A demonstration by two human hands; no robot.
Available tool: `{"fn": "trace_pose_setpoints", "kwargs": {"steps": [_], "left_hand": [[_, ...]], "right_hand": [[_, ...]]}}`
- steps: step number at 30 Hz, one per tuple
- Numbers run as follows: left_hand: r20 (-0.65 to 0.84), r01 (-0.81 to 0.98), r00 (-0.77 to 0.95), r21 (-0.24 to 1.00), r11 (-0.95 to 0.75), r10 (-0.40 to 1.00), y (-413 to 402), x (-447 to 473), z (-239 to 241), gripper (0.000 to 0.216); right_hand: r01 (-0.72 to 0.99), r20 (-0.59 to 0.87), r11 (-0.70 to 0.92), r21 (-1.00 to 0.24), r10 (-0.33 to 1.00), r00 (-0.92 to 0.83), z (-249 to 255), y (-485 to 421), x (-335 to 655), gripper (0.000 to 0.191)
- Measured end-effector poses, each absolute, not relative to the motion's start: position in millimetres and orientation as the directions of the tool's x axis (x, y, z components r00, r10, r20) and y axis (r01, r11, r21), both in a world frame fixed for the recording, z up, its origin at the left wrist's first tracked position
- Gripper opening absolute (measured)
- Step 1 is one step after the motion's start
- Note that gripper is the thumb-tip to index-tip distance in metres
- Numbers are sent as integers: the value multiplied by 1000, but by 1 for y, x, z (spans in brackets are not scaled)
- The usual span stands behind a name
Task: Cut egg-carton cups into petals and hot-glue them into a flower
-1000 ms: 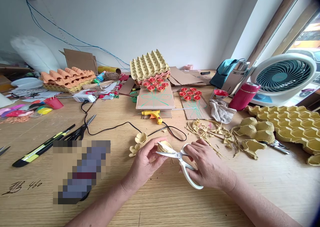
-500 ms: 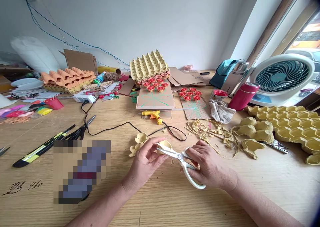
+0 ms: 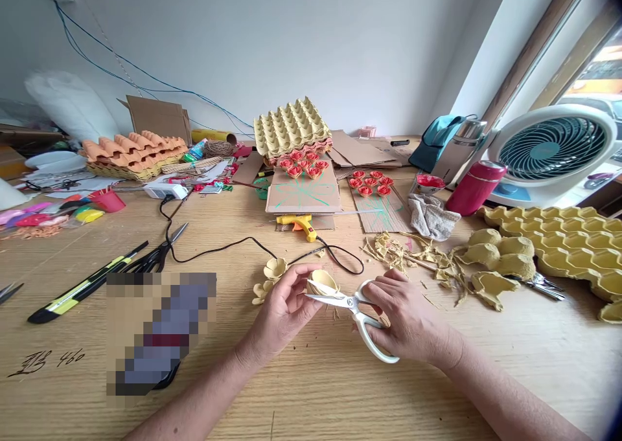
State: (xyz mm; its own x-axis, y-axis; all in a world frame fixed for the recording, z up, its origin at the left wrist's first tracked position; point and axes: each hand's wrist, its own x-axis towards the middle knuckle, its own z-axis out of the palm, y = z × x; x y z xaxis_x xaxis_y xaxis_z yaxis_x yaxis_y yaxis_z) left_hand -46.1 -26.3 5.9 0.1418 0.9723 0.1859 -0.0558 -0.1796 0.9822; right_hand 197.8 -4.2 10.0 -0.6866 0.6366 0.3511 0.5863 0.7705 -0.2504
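Observation:
Between its fingers and thumb, my left hand [image 3: 286,305] pinches a yellow egg carton cup [image 3: 324,279]. My right hand [image 3: 408,315] grips white-handled scissors [image 3: 357,305] by the loops. The scissor blades are parted and lie against the near side of the cup, close to my left fingertips. Just beyond my left hand rests a petal-cut carton cup [image 3: 275,269], and a second petal-cut cup [image 3: 261,293] is partly covered by that hand.
A yellow glue gun [image 3: 300,223] with a looping black cord lies ahead. Carton scraps [image 3: 418,253], uncut cups [image 3: 500,250] and a yellow egg tray [image 3: 564,237] are on the right. Leftward lie a utility knife [image 3: 82,289] and black scissors [image 3: 165,247]. Red flowers [image 3: 304,164] sit on cardboard behind.
The scissor blades have opened wider and shifted slightly lower on the cup. Both hands keep their holds, and the whole view has shifted very slightly.

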Motion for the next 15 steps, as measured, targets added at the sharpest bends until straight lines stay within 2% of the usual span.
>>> {"fn": "trace_pose_setpoints", "kwargs": {"steps": [7, 15], "left_hand": [[259, 32, 130, 964, -265, 957, -29, -43, 5, 36], [246, -26, 156, 969, -245, 957, -29, -42, 4, 36]], "right_hand": [[619, 304, 748, -240, 664, -684, 14, -7, 194, 17], [576, 344, 780, -244, 625, -701, 10, -7, 198, 24]]}}
